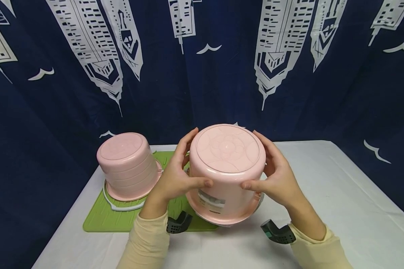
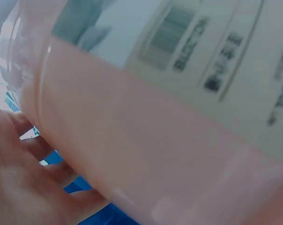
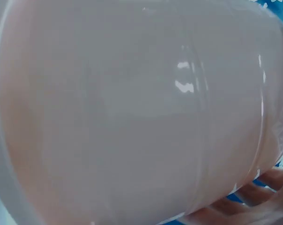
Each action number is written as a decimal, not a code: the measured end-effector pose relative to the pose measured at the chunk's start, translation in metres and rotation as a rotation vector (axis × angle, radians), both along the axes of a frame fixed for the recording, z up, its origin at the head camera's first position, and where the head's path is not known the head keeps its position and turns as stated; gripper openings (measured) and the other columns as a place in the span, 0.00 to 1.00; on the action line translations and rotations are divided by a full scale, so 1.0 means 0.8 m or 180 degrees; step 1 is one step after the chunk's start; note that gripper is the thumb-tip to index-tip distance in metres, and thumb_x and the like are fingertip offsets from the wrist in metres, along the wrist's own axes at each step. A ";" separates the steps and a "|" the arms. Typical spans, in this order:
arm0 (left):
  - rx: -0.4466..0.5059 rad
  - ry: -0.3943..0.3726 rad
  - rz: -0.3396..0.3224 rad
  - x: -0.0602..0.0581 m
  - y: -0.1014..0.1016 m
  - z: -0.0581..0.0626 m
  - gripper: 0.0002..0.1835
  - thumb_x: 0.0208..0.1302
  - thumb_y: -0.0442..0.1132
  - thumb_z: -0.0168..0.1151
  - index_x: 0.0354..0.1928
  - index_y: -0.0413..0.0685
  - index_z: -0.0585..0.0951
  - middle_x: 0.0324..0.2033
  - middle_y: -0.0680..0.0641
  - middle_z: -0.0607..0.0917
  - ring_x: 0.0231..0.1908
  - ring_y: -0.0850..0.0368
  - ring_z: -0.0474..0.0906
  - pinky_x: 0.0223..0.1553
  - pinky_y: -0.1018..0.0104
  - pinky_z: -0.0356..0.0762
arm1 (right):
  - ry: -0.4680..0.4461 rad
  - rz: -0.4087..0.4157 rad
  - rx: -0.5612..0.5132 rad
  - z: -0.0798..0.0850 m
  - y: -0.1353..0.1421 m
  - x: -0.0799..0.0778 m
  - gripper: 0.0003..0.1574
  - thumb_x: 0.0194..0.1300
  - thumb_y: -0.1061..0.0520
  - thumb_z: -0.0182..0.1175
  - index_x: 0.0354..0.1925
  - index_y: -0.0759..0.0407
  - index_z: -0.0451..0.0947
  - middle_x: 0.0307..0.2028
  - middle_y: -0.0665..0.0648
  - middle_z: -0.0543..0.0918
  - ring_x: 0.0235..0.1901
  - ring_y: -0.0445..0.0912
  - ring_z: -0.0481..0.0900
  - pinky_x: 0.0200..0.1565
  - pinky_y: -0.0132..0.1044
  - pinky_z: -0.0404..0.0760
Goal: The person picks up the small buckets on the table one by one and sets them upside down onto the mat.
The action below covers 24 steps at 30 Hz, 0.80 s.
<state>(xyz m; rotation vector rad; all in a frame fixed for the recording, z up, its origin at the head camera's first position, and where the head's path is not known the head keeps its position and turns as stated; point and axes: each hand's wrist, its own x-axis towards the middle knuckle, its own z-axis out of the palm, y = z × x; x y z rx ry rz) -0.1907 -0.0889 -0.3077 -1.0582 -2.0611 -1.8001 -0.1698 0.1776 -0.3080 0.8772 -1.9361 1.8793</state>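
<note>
A pink bucket is upside down between my two hands, its round base facing up and toward me. My left hand grips its left side, thumb on the near wall and fingers round the back. On the opposite side my right hand holds it in the same way. A printed label with a barcode shows on the wall in the left wrist view. In the right wrist view the bucket's smooth side fills most of the picture. Whether its rim touches the surface below, I cannot tell.
Another pink bucket stands upside down at the left on a green mat, its white handle lying round the rim. A white cloth covers the table. Behind hangs a dark blue curtain with white building prints.
</note>
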 end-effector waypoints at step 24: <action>0.0123 0.0077 -0.0226 0.006 -0.008 0.005 0.71 0.36 0.68 0.81 0.79 0.51 0.54 0.70 0.45 0.67 0.67 0.48 0.64 0.69 0.50 0.58 | 0.0127 0.0534 0.0105 -0.002 0.004 0.000 0.76 0.43 0.57 0.85 0.79 0.61 0.48 0.75 0.64 0.57 0.72 0.53 0.60 0.66 0.36 0.66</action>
